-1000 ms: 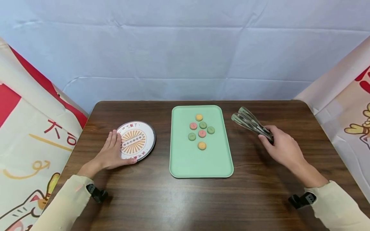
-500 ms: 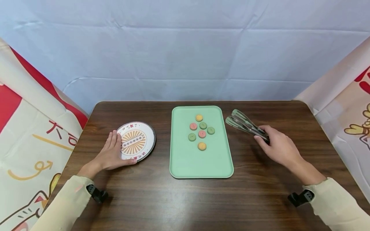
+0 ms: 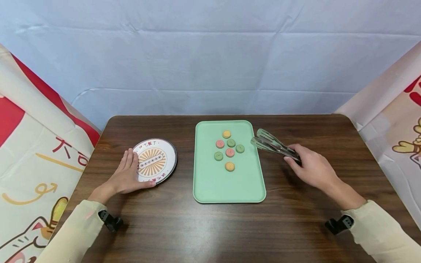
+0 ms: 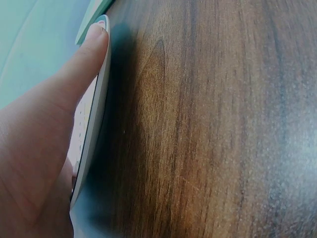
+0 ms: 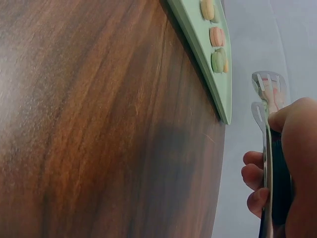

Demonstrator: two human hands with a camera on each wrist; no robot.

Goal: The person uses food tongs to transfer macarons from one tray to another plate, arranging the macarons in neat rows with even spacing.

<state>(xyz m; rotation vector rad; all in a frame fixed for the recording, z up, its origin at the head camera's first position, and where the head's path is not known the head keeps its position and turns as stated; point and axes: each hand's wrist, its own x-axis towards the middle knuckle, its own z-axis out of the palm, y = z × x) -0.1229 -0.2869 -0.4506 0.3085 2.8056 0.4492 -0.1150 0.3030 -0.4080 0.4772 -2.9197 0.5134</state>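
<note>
My right hand [image 3: 314,166] grips the handles of metal tongs [image 3: 273,143], its thumb along the near side. Their two slotted heads stand apart and overlap the right edge of the green tray [image 3: 230,188]. In the right wrist view the tongs [image 5: 268,163] show with fingertips curled at their edge. Several small macarons lie on the tray, among them a green macaron [image 3: 239,148], a pink macaron [image 3: 230,152] and a yellow macaron [image 3: 230,166]. My left hand [image 3: 125,175] rests at the left rim of a round white plate [image 3: 169,160], fingers straight, thumb [image 4: 89,52] along its near edge.
Everything stands on a dark wooden table [image 3: 223,230]. A pale cloth [image 3: 210,73] hangs behind its far edge, and printed cloths flank it on the left and right. Bare wood lies between plate and tray.
My right hand has moved left with the tongs, bringing their heads from beside the tray to over its right edge. The left hand, plate and macarons stay where they were.
</note>
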